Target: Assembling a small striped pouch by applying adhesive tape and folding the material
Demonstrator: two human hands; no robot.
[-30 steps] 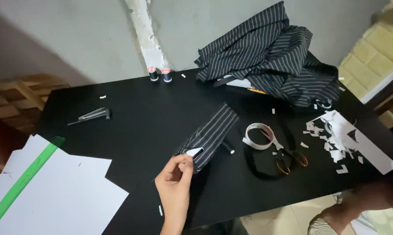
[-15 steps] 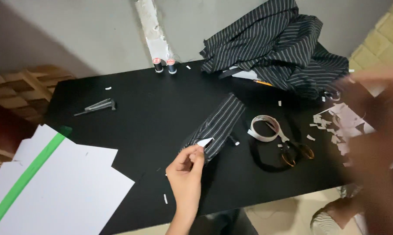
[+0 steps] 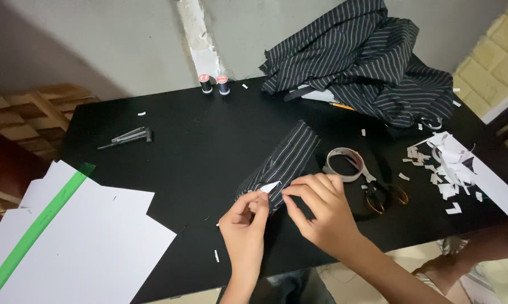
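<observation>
While the left hand (image 3: pixel 244 225) pinches the lower end of the folded pinstriped fabric piece (image 3: pixel 282 163) at lower centre of the head view, the right hand (image 3: pixel 321 211) has come in from the right edge, where half a second ago it was only a blur, and now closes its fingertips on the small white paper tab (image 3: pixel 270 187) at that same end. Both hands therefore grip the piece together, which lies diagonally on the black table (image 3: pixel 181 146). Just right of it sit a tape roll (image 3: pixel 345 164) and scissors (image 3: pixel 380 194); paper scraps (image 3: pixel 445 169) lie farther right, white sheets (image 3: pixel 96 242) with a green ruler (image 3: pixel 40 225) at lower left, two thread spools (image 3: pixel 214 84) and heaped striped cloth (image 3: pixel 361 62) along the top.
</observation>
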